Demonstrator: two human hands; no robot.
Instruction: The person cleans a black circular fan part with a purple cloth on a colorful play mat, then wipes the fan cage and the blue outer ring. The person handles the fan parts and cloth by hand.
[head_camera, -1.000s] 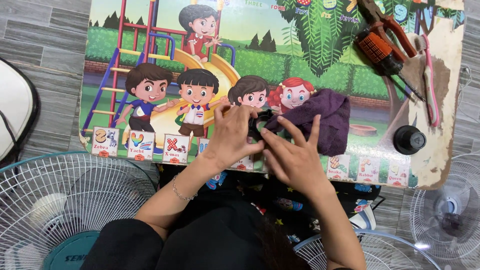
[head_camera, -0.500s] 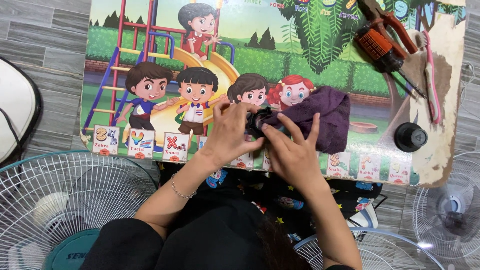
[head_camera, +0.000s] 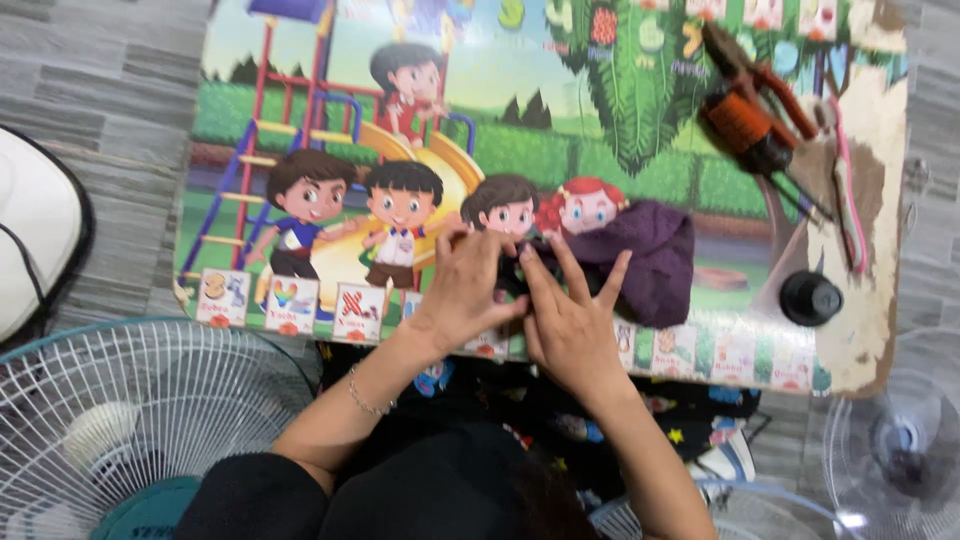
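Far left: a white rounded fan part (head_camera: 30, 240) with a black cable on the grey floor tiles, and below it a white wire fan guard (head_camera: 130, 420) on a teal base. Next, a low table (head_camera: 870, 340) with a cartoon playground print and a worn right edge. Near the table's front edge, the left hand (head_camera: 465, 290), bracelet on the wrist, fingers curled down over a small dark object (head_camera: 512, 270); too hidden to tell what kind, or whether actually clamped. Just beside and touching, the right hand (head_camera: 570, 325), fingers spread apart, fingertips pressing on the same dark object and on the edge of a purple cloth (head_camera: 650, 255). Further right, orange-handled pliers (head_camera: 750, 110) and a pink-handled tool (head_camera: 848, 215) near the corner, a black round cap (head_camera: 811, 298) below them. Far right, a clear fan blade (head_camera: 905, 450) on the floor.
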